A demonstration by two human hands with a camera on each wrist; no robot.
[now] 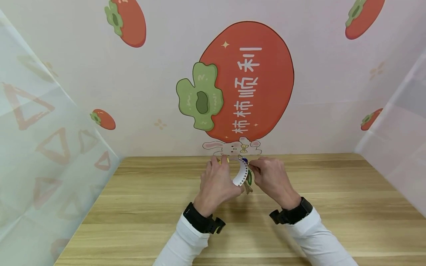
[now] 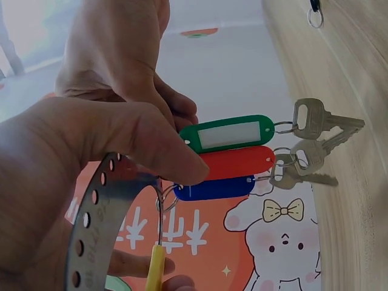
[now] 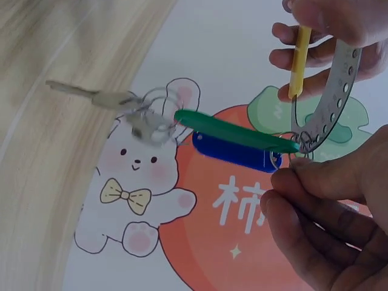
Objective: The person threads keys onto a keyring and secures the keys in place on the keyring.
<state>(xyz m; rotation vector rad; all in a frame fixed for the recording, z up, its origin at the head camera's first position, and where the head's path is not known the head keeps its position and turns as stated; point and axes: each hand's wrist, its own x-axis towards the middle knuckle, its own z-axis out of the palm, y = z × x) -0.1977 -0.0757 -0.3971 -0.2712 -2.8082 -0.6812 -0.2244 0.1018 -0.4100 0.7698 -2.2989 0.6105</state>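
Above the middle of the worktop's (image 1: 149, 192) far edge, the left hand (image 1: 216, 181) is gripping a curved, holed strip (image 1: 242, 175), apparently steadying it while the right hand (image 1: 271, 179) is pinching what looks like a small wire ring (image 3: 271, 160) beside the tags. The green tag (image 2: 227, 133), red tag (image 2: 242, 162) and blue tag (image 2: 215, 189) are hanging together, keeping their keys (image 2: 312, 118) clear of the fingers. The strip is showing faint numbers (too blurred to list surely), the green tag's label is looking blank, and the backdrop (image 1: 149, 81) is reading 柿柿顺利.
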